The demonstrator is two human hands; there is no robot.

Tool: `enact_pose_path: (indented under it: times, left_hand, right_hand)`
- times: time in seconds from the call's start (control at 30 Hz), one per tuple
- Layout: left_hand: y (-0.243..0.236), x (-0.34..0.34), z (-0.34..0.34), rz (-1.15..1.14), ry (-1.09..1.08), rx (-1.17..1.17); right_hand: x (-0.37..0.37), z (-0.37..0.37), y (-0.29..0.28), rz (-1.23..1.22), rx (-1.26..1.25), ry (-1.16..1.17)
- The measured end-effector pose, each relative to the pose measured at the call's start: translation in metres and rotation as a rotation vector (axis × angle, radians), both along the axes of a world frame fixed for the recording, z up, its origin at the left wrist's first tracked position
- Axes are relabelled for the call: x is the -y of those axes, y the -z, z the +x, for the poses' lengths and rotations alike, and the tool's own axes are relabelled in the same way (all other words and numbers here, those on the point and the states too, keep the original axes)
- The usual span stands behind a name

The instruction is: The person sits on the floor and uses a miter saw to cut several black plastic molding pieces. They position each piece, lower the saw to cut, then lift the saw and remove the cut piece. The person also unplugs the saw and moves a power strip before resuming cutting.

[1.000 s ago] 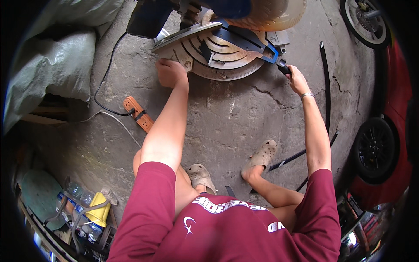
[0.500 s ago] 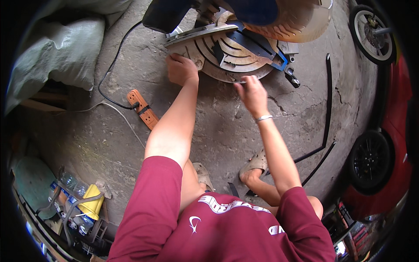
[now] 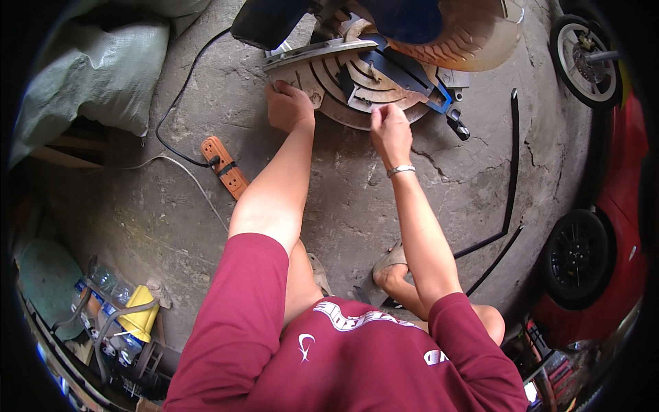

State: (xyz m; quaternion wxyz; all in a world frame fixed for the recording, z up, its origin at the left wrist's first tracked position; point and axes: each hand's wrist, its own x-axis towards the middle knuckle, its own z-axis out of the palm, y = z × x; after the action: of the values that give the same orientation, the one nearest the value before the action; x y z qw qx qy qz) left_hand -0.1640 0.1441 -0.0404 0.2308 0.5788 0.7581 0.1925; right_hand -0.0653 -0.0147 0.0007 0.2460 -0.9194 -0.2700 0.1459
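A miter saw (image 3: pixel 322 88) with a round, slotted metal base stands on the floor at the top of the view. My left hand (image 3: pixel 290 108) is closed round the left front edge of its base, the fingertips partly hidden. My right hand (image 3: pixel 391 134), with a silvery band at the wrist, hovers at the front rim of the turntable. Its fingers are curled together; whatever they may hold is too small to make out. A blue-edged arm (image 3: pixel 439 96) with a dark knob juts from the saw at the right.
An orange power strip (image 3: pixel 224 167) with a black cord lies left of my arms. Pale sacks (image 3: pixel 117 75) stand far left. Long dark strips (image 3: pixel 512 172) lie on the right, beside a red car (image 3: pixel 623 226) and a wheel (image 3: pixel 587 62). Bottles and a yellow container (image 3: pixel 139 313) sit lower left.
My right hand has moved left and slightly up, over the turntable's front rim, its fingers drawn closer together. My left hand stays at the base's edge.
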Motion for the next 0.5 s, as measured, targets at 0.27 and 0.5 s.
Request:
enact_pose_path:
  times: [0.27,0.5]
  left_hand:
    - [-0.005,0.000,-0.001,-0.028,-0.011,-0.034]
    - [-0.004,0.002,0.005,0.013,-0.006,-0.024]
  right_hand:
    - [0.026,0.040,0.000,0.390,0.077,0.008]
    - [0.175,0.202,0.041,-0.280,0.111,-0.351]
